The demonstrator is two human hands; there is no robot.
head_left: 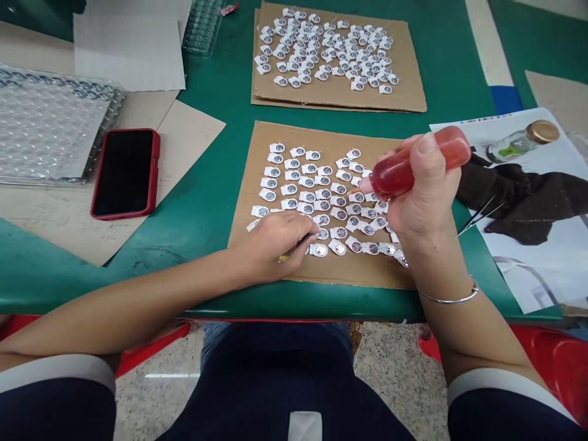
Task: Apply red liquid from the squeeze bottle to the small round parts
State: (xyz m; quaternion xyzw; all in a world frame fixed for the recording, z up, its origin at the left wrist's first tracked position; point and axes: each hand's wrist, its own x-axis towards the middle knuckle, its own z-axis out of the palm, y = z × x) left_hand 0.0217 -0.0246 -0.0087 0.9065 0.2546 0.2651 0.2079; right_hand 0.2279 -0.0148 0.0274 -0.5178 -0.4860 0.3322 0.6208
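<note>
My right hand (pixel 427 184) is wrapped round a red squeeze bottle (pixel 397 174), whose narrow tip points left and down over the small white tagged pieces (pixel 339 201). These round-faced pieces lie in rough rows on a brown cardboard sheet (pixel 248 184). Resting on the lower part of the sheet, my left hand (pixel 285 242) grips a thin dark tool (pixel 301 241) with a yellowish end. Some pieces are hidden under both hands.
Behind lies more cardboard (pixel 331 98) with many similar pieces. A red-cased phone (pixel 125 173) and a bubble-wrapped package (pixel 50 125) sit left. At right are a dark cloth (pixel 528 196), tweezers (pixel 480 215) and a lidded glass jar (pixel 519 144) on printed paper (pixel 519 275).
</note>
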